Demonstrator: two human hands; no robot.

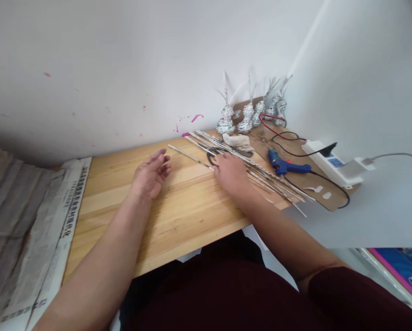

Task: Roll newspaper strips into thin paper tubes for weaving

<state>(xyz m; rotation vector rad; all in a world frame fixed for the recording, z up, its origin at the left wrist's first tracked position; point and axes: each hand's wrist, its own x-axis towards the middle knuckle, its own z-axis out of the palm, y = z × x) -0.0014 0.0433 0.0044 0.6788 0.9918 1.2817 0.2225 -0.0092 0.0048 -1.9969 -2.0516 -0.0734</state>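
Note:
My left hand (153, 174) hovers over the wooden table (123, 197), palm turned inward, fingers loosely bent and apart, with nothing in it. Toward the right, my right hand (231, 174) is closed at the end of a thin rolled-paper stick (188, 156) that points left across the boards; part of the grip is hidden. Beside and beneath that hand lies a bundle of long rolled-paper sticks (274, 177). A black cable loop (211, 154) shows just behind the fingers, and a crumpled whitish cloth (238, 142) rests beyond it.
Several woven paper figures (225, 122) stand at the back against the wall. A blue glue gun (288, 166) lies on brown cardboard (261, 138) at right, near a white power strip (330, 163). Stacked newspapers (64, 197) border the left side.

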